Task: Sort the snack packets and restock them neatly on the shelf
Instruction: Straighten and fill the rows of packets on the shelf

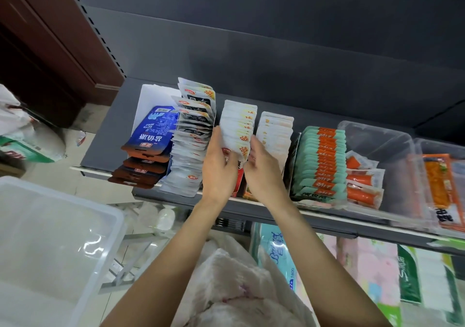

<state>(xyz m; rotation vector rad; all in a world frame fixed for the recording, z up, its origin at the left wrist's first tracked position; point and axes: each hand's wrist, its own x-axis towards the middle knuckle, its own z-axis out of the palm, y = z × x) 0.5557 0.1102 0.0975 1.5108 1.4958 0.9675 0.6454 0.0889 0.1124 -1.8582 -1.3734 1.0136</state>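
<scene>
Packet row [237, 128] on shelf [105, 150] clasped between left hand [219, 173] and right hand [264, 173] fingers.

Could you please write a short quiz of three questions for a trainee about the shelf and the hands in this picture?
1. True or false: both hands, left hand and right hand, are at the middle row of white packets.
2. Which row stands directly right of the right hand? A) dark brown packets B) green and orange packets C) blue packet
3. Fill in: the blue packet lies at the ____ end of the shelf.

Key: 1 true. 2 B. 3 left.
</scene>
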